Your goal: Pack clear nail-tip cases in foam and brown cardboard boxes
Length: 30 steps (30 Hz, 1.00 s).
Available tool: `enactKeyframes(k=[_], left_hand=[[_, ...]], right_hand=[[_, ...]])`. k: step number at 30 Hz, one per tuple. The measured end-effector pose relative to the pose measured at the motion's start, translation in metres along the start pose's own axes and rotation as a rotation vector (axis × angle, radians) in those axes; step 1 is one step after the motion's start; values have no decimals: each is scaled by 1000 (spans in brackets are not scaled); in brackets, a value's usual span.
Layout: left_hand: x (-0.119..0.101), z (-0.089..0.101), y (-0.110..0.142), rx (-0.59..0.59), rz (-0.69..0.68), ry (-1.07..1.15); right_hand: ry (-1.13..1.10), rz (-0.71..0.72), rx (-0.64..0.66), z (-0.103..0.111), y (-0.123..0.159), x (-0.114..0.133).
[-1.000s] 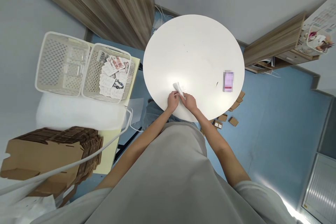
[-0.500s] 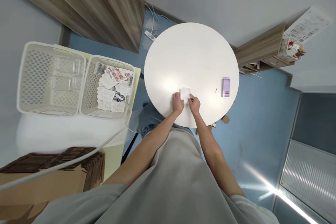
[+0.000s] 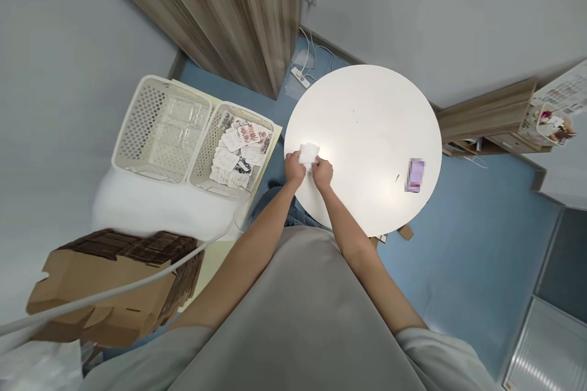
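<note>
A small white sheet-like piece (image 3: 309, 153), soft-looking and roughly square, is between my hands near the left front edge of the round white table (image 3: 367, 116). Its exact kind is too small to make out. My left hand (image 3: 294, 169) is closed on its left side. On its lower right side, my right hand (image 3: 323, 173) pinches it with thumb and fingers. The fingertips of both hands are partly hidden.
A blurred purple phone-like object (image 3: 415, 175) lies at the table's right. To the left stand a white basket (image 3: 137, 128) with clear containers, another basket (image 3: 199, 168) with printed cards, and stacked flattened cardboard boxes (image 3: 110, 293). A white tube (image 3: 151, 281) crosses in front.
The white piece looked narrow and tilted a second ago; it then appeared flat and square. Both hands have since moved left on the table with it. The camera view has shifted.
</note>
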<state>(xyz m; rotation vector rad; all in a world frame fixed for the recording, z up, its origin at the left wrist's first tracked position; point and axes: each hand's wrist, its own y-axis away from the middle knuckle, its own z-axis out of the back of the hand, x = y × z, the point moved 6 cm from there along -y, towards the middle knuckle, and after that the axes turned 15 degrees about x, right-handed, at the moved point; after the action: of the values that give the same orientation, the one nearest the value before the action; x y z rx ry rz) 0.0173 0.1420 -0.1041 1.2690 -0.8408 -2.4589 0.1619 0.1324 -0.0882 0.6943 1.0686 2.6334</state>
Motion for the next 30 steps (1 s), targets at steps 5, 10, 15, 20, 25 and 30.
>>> enactKeyframes(k=[5,10,15,20,25,30], left_hand=[[-3,9,27,-69,46,3],[16,6,98,-154,29,116],[62,6,189,-319,28,182],[117,22,269,-500,160,210],[163,52,330,-682,288,175],[224,89,384,-791,373,159]], right_hand=[[21,78,9,14,17,-9],[-69,208,-25,11,64,-28],[-107,355,87,-16,112,-46],[-68,439,185,-44,148,-47],[-28,549,178,-64,175,-13],[-21,685,163,-87,206,32]])
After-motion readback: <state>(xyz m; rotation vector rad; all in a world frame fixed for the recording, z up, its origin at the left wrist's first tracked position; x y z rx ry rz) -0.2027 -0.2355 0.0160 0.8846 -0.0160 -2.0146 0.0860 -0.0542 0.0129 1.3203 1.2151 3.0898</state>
